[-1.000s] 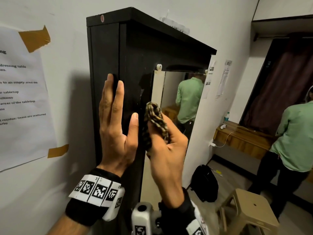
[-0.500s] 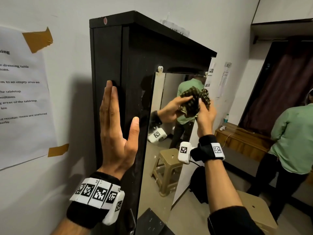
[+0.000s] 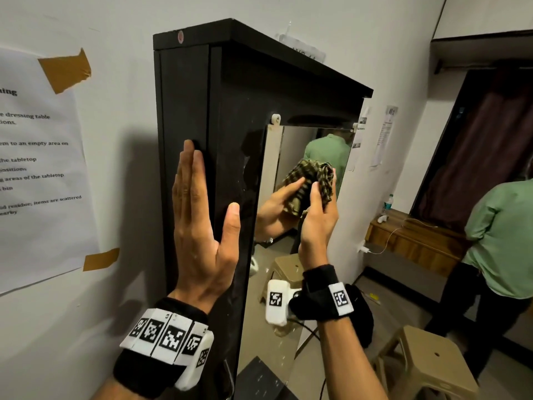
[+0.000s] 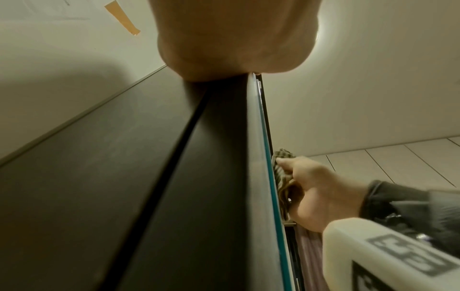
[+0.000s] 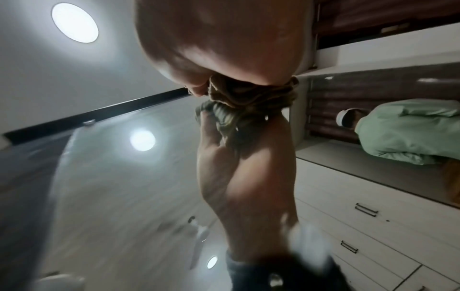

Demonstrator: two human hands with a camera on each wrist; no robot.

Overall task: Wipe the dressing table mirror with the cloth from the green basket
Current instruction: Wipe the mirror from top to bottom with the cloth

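Pressing cloth (image 3: 313, 180) near mirror (image 3: 277, 284) right edge.

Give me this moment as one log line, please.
step: wiping mirror | right hand: presses bunched cloth on glass | left hand: flat on black cabinet side

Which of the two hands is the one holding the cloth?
The right hand. It grips the bunched checked cloth against the mirror, while the left hand lies flat and empty-fingered on the dark cabinet side.
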